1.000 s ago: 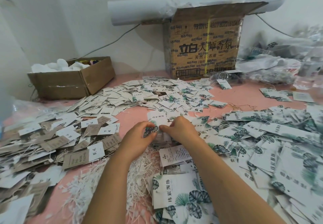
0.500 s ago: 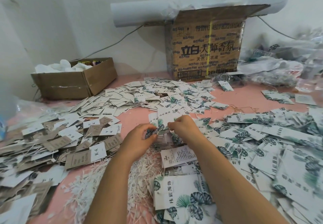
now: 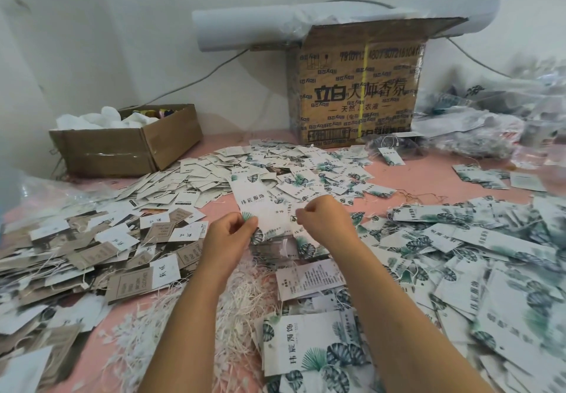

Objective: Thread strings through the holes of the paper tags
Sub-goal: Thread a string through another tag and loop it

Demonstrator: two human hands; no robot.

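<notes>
Steadiness is counting most: at frame centre our left grip [image 3: 228, 233] is pinching the leaf-print tag [image 3: 260, 202] by its lower end, while our right grip [image 3: 324, 221] is curling tight, seemingly on a string; we are aiming to pull straight.

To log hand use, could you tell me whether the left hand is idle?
No, the left hand pinches the lower end of a long leaf-print tag.

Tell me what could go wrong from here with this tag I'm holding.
The left hand pinches the long leaf tag only at its lower end, so it may flop or slip. Any string at the right hand is too thin to see; it could snag the loose strings below.
</notes>
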